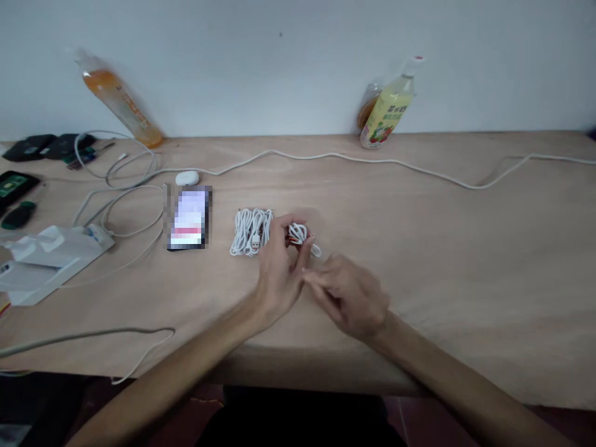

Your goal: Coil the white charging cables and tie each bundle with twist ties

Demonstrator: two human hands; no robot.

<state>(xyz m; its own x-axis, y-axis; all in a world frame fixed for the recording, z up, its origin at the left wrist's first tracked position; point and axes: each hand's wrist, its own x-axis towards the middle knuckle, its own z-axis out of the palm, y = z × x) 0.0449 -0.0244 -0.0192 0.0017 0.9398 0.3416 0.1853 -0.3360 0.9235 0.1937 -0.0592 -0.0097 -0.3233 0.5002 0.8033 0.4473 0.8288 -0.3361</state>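
Observation:
My left hand [280, 268] is closed around a coiled white cable [298, 233], whose loops show between thumb and fingers. One small loop sticks out to the right, past the thumb. My right hand [352, 292], somewhat blurred, is closed in a pinch beside the left thumb's base. Whatever its fingertips may hold is too small to make out. Just left of my left hand, several coiled white USB cables [244, 231] lie side by side on the wooden table, one metal plug facing up.
A phone [189, 217] with a lit screen and a white earbud case [187, 178] lie to the left. A white power strip [56, 261] and loose cords are farther left. An orange drink bottle [121, 102] and a yellow drink bottle [388, 108] stand by the wall.

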